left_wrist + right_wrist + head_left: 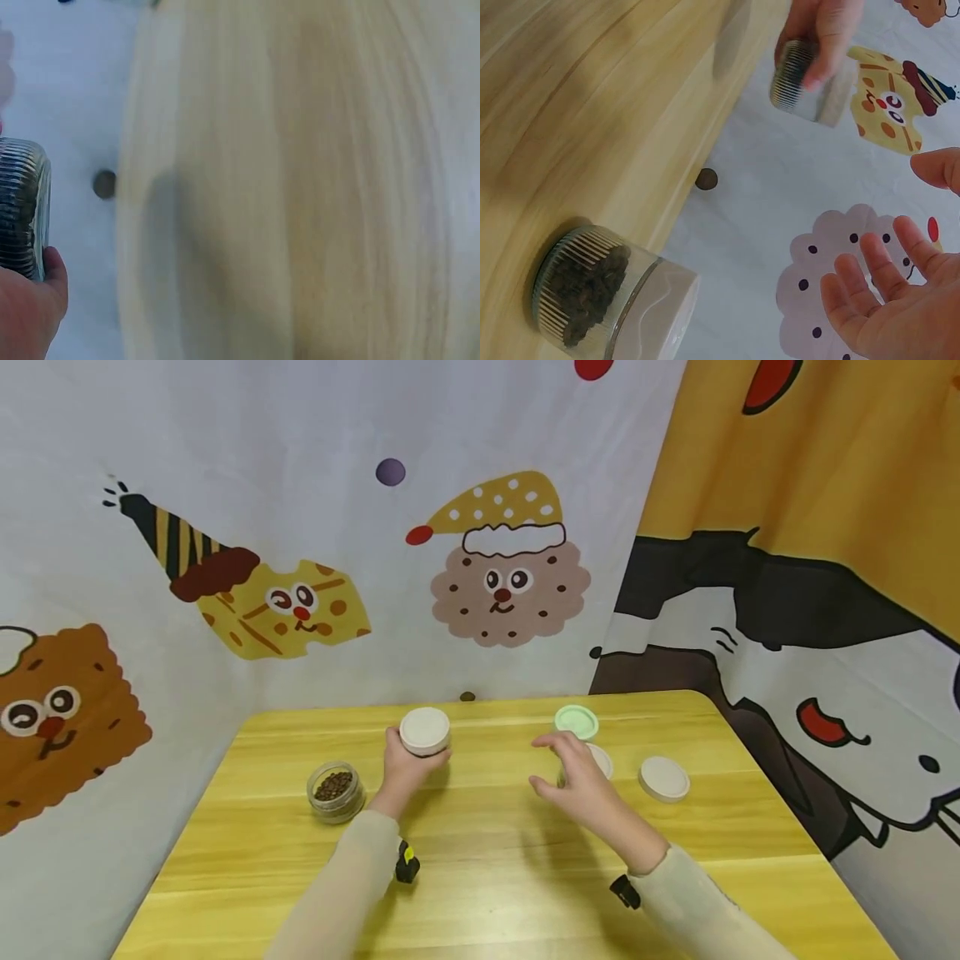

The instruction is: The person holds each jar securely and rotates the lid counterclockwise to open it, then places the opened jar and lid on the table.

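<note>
My left hand [405, 768] grips a ribbed glass jar [21, 206] with a white lid [424, 730], raised above the table. In the right wrist view this held jar [793, 79] shows dark contents in its lower part. My right hand [581, 781] is in the air with fingers spread and loosely bent, holding nothing. Close by it, partly hidden in the head view, stands a second white-lidded jar [602, 762]; dark lumpy contents [589, 292] show through its glass. To the left of my left hand sits an uncovered glass jar [336, 793] of small brown pieces.
A pale green lid [576, 722] is near the table's back edge, and a loose white lid [663, 778] lies at the right. The wooden table [487, 877] meets a printed curtain [315, 527] behind and on both sides.
</note>
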`<control>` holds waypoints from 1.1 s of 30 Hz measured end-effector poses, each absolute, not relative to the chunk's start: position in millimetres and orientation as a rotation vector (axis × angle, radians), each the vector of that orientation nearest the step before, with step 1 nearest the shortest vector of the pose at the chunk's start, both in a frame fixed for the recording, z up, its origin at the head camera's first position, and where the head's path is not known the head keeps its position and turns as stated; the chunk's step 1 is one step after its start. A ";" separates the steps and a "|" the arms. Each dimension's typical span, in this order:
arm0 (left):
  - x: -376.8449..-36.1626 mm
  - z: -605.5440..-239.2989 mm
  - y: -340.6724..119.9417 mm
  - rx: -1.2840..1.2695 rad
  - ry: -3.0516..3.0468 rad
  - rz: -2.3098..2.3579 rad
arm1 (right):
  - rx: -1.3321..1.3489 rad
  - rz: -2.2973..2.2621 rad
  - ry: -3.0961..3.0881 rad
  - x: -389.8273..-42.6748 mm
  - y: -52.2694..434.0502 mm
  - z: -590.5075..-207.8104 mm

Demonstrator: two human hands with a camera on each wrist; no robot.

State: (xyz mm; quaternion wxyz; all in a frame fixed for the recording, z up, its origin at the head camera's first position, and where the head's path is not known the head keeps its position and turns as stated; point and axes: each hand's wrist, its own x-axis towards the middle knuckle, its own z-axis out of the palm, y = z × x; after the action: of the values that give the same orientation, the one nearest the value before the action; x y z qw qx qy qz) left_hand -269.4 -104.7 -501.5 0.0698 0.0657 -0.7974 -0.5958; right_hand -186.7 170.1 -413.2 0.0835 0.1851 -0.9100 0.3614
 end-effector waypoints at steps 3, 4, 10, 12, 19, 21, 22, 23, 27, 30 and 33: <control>-260.0 -491.1 -103.1 0.151 -2.400 -1.814 | 0.572 1.070 -2.711 -187.7 166.5 -412.8; -257.0 -488.0 -101.7 0.134 -2.399 -1.823 | 0.574 1.070 -2.709 -187.9 166.0 -412.3; -237.8 -475.5 -96.2 0.006 -2.382 -1.823 | 0.594 1.055 -2.702 -188.6 163.5 -408.6; -232.1 -472.8 -94.9 -0.043 -2.382 -1.800 | 0.601 1.052 -2.692 -188.8 162.8 -406.9; -216.0 -468.2 -91.4 -0.134 -2.404 -1.734 | 0.653 1.024 -2.662 -191.3 159.6 -401.7; -212.3 -468.3 -90.4 -0.159 -2.407 -1.747 | 0.677 1.003 -2.651 -192.5 158.2 -400.1; -210.2 -468.1 -89.8 -0.172 -2.404 -1.760 | 0.684 0.999 -2.650 -193.1 157.6 -399.3; -208.7 -468.2 -88.9 -0.181 -2.397 -1.778 | 0.693 0.990 -2.650 -193.6 156.9 -398.3; -195.2 -453.3 -83.4 -0.213 -2.380 -1.851 | 0.700 0.971 -2.674 -194.8 154.8 -394.6; -189.4 -448.6 -79.1 -0.257 -2.368 -1.883 | 0.695 0.938 -2.708 -194.3 153.8 -389.8; -191.5 -458.5 -75.8 -0.319 -2.359 -1.882 | 0.713 0.906 -2.737 -193.6 152.8 -383.3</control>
State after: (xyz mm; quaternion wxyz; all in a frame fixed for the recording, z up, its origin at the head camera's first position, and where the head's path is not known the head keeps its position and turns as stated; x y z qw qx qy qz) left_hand -191.5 -75.8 -458.5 0.0534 -0.1050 -0.7763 -0.6192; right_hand -193.6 152.8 -383.3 0.0856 0.2393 -0.9182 0.3039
